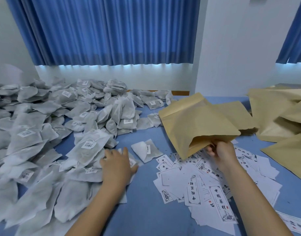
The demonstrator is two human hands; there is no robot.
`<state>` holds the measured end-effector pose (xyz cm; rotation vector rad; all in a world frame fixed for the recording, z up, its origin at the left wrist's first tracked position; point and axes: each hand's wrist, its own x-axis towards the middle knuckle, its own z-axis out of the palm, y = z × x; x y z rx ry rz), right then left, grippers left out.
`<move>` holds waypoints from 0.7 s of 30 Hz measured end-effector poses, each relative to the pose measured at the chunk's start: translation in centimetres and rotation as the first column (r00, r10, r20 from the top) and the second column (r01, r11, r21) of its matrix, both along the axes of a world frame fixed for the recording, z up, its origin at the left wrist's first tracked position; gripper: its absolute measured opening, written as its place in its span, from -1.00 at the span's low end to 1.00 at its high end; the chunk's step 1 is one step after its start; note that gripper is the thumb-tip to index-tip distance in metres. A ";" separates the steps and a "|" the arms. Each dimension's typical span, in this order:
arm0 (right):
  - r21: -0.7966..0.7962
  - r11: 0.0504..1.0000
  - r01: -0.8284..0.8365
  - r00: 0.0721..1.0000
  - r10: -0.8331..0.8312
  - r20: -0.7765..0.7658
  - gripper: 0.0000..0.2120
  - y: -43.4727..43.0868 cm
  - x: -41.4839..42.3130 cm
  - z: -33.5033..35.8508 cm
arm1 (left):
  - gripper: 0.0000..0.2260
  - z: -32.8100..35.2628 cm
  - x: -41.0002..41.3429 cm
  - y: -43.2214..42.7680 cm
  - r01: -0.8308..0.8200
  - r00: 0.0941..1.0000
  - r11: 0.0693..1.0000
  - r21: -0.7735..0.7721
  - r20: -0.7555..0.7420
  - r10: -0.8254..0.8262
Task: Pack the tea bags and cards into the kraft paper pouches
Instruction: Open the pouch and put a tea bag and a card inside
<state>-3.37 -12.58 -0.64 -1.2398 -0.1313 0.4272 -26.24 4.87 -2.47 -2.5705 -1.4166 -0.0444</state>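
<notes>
We pinch pouch (197, 123) w/ R hand (223, 154), mouth twd left; L hand (118, 162) flat on tea bags (88, 147), near mouth.

tea bags (44, 133): far too many to count, several dozen at least in one heap, plus a lone tea bag (144, 149) apart from it. cards (206, 184): some two dozen or more, overlapping past exact counting. one separate kraft pouch (197, 125); at least five more pouches (282, 116) piled together. two curtains (103, 31).
</notes>
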 end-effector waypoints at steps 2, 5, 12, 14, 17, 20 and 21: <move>-0.003 1.000 0.007 1.000 -0.007 0.004 -0.67 -0.1 0.1 -0.1 | -0.37 -0.4 0.7 0.8 0.103 0.972 0.993 0.049 0.209 -0.112; -0.046 0.999 0.015 1.000 -0.015 0.004 -0.68 -0.1 0.5 -0.3 | -0.38 0.8 1.8 1.4 0.284 0.752 0.943 0.174 0.570 -0.332; -0.022 1.000 0.015 0.999 -0.016 -0.033 -0.69 0.0 0.6 -0.1 | -0.30 3.8 7.8 0.6 0.392 0.465 0.915 -0.096 0.879 -0.108; -0.020 1.000 0.014 0.999 -0.014 -0.030 -0.70 0.0 0.4 0.0 | -0.21 2.2 9.7 0.4 0.363 0.826 0.885 -0.291 0.539 -0.162; 0.027 0.999 0.025 0.998 -0.024 -0.052 -0.70 0.0 0.2 -0.1 | -0.21 0.2 11.1 0.3 0.275 0.947 0.903 -0.330 0.255 -0.195; 0.164 0.986 0.032 0.998 -0.022 -0.066 -0.73 0.0 0.2 0.4 | -0.37 -0.4 11.5 -0.4 0.269 0.935 0.935 -0.231 0.296 -0.196; 0.194 0.980 0.038 0.998 -0.027 -0.061 -0.75 -0.1 0.1 0.5 | -0.45 -0.4 11.4 -0.7 0.276 0.912 0.943 -0.183 0.359 -0.197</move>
